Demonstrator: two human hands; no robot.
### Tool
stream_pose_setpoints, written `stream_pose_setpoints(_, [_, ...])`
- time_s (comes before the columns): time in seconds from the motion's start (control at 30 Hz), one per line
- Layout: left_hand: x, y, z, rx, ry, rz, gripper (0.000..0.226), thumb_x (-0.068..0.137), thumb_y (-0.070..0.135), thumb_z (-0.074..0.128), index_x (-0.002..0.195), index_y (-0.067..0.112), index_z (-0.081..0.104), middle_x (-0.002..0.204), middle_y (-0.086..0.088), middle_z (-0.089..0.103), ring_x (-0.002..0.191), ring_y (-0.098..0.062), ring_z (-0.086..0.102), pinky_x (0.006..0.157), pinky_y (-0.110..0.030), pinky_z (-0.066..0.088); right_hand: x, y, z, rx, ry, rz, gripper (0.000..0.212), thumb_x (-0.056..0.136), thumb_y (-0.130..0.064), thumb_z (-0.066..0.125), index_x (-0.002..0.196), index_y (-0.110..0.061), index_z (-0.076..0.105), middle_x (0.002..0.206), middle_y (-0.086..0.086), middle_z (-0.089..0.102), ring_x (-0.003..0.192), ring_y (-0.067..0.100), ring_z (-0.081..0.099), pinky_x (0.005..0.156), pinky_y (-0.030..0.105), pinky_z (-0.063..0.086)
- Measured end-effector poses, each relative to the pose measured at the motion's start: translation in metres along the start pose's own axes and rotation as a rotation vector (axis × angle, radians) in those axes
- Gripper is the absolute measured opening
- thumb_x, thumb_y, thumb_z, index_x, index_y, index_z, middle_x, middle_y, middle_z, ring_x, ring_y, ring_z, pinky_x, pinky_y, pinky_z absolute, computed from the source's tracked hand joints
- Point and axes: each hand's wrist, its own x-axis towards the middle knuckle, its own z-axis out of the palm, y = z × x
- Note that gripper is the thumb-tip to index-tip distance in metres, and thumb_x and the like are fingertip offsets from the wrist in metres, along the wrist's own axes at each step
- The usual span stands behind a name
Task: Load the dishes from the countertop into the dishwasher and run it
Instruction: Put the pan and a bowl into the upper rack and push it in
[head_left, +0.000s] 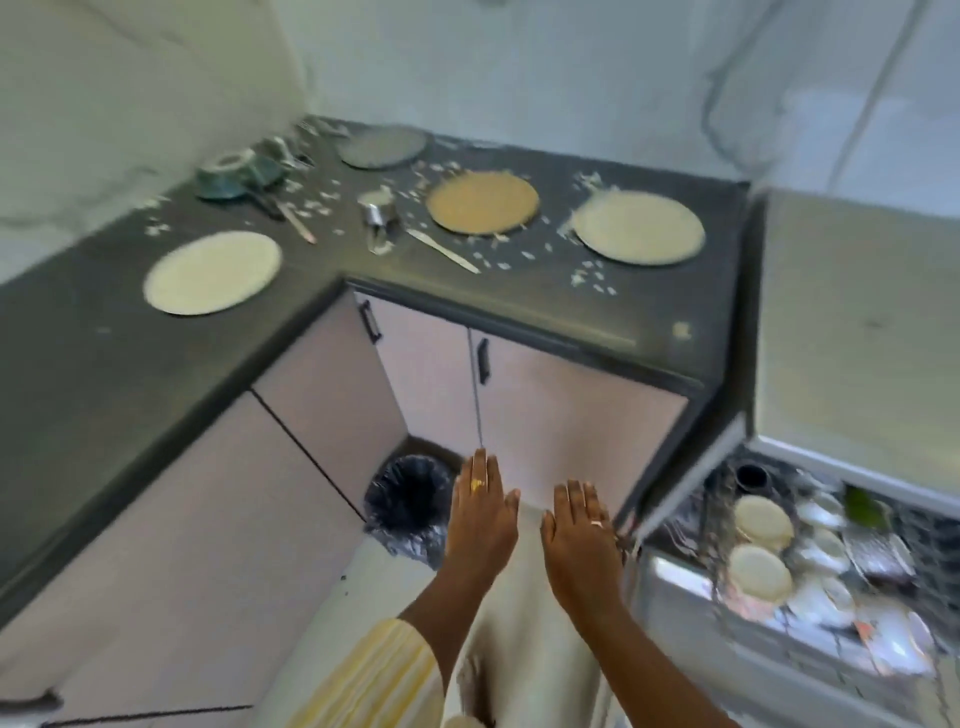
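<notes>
From my remote seat, the biggest thing I saw was one dark L-shaped countertop (78, 389), running from the left edge of the frame round to the upper right. Next in size was the one dishwasher (670, 582) at the lower right. It stood open, and its rack was crowded and blurred. In it I counted two cream plates (762, 522) one above the other, one dark cup (751, 477) above them, and a cluster of white bowls (826, 551) I could not count.

Four large round plates lay flat on the counter, well apart:
- a cream plate (213, 273) at the left
- a grey plate (382, 147) at the top centre
- a brown plate (483, 203) in the middle
- a second cream plate (639, 227) at the right

One bin (408, 493) lined with a black bag sat in the floor corner below centre.

Both hands hovered low in the centre of the frame, palms down, fingers straight and close together, holding nothing. The left hand (480, 512) and the right hand (582, 530) each wore one ring.

At the upper left, teal bowls (234, 174) were bunched together; the blur kept me from counting them. One steel cup (378, 210) stood just left of the brown plate. A knife (441, 251) lay below it, and a spoon (296, 221) lay near the bowls. White scraps (592, 275) littered the counter among the plates.
</notes>
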Motion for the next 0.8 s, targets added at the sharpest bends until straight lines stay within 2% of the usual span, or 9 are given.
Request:
stream_pose_setpoints(0.13, [0.026,-0.043,-0.045,-0.050,0.073,-0.095,0.060,0.101,0.037,0.022,0.149,0.005,0.005,0.158,-0.010,0.002,0.146,-0.024,0.000,0.117,-0.032,-0.001,0.050,-0.054,0.001,-0.013,0.013,-0.110,0.073,0.100,-0.033,0.000,0.113,-0.001,0.064,0.115,0.018,0.065,0.109,0.032,0.062,0.087,0.041,0.051])
stream_pose_setpoints(0.2, [0.044,-0.062,-0.068,-0.127,0.119,-0.149,0.060,0.102,0.035,0.026,0.149,0.006,0.004,0.158,-0.009,0.000,0.146,-0.023,-0.002,0.116,-0.030,-0.003,0.080,-0.083,0.000,-0.007,0.051,-0.168,0.065,0.099,-0.035,0.011,0.112,-0.002,0.065,0.114,0.016,0.066,0.108,0.031,0.062,0.086,0.039,0.051])
stream_pose_setpoints(0.3, [0.073,-0.092,-0.102,-0.215,0.182,-0.217,0.062,0.102,0.034,0.028,0.149,0.005,0.000,0.158,-0.008,-0.004,0.146,-0.023,-0.006,0.116,-0.031,-0.002,0.128,-0.133,-0.005,0.003,0.073,-0.267,0.038,0.086,-0.029,0.057,0.110,-0.002,0.067,0.112,0.016,0.067,0.107,0.030,0.063,0.086,0.040,0.052])
stream_pose_setpoints(0.33, [0.083,-0.104,-0.113,-0.236,0.197,-0.230,0.062,0.102,0.033,0.028,0.149,0.005,-0.001,0.158,-0.008,-0.005,0.145,-0.023,-0.007,0.117,-0.032,-0.002,0.144,-0.150,-0.004,0.000,0.070,-0.303,0.037,0.084,-0.027,0.058,0.110,-0.002,0.067,0.112,0.016,0.067,0.107,0.030,0.063,0.085,0.040,0.052])
stream_pose_setpoints(0.4, [0.106,-0.126,-0.134,-0.266,0.240,-0.259,0.063,0.101,0.033,0.030,0.149,0.006,-0.002,0.158,-0.007,-0.005,0.145,-0.022,-0.008,0.118,-0.033,0.000,0.174,-0.183,-0.005,-0.026,0.030,-0.355,0.046,0.086,-0.030,0.039,0.110,-0.003,0.067,0.114,0.015,0.066,0.108,0.028,0.063,0.086,0.040,0.052])
stream_pose_setpoints(0.47, [0.128,-0.147,-0.154,-0.269,0.290,-0.277,0.064,0.101,0.033,0.031,0.149,0.006,-0.001,0.158,-0.007,-0.004,0.145,-0.021,-0.008,0.119,-0.034,0.002,0.201,-0.212,-0.002,-0.027,0.017,-0.385,0.052,0.084,-0.030,0.031,0.110,-0.004,0.068,0.115,0.014,0.066,0.109,0.028,0.062,0.085,0.041,0.053])
stream_pose_setpoints(0.53, [0.148,-0.167,-0.172,-0.233,0.318,-0.289,0.063,0.101,0.033,0.029,0.149,0.006,-0.002,0.158,-0.007,-0.006,0.145,-0.021,-0.008,0.119,-0.033,0.001,0.225,-0.238,0.000,-0.027,0.036,-0.413,0.046,0.086,-0.029,0.038,0.110,-0.004,0.067,0.115,0.015,0.066,0.110,0.028,0.062,0.086,0.041,0.052])
stream_pose_setpoints(0.63, [0.178,-0.193,-0.195,-0.138,0.352,-0.311,0.061,0.102,0.034,0.025,0.148,0.004,0.000,0.158,-0.009,-0.004,0.146,-0.021,-0.006,0.119,-0.032,-0.001,0.260,-0.268,0.007,-0.013,0.067,-0.489,0.039,0.081,-0.025,0.066,0.111,-0.001,0.066,0.115,0.016,0.065,0.111,0.030,0.061,0.088,0.042,0.050])
stream_pose_setpoints(0.8, [0.232,-0.232,-0.218,-0.162,0.411,-0.418,0.063,0.101,0.036,0.026,0.148,0.003,0.001,0.158,-0.010,-0.001,0.146,-0.021,-0.004,0.120,-0.033,0.001,0.331,-0.299,0.027,-0.009,0.068,-0.584,0.045,0.073,-0.024,0.076,0.108,0.001,0.066,0.112,0.018,0.066,0.109,0.030,0.062,0.087,0.041,0.052])
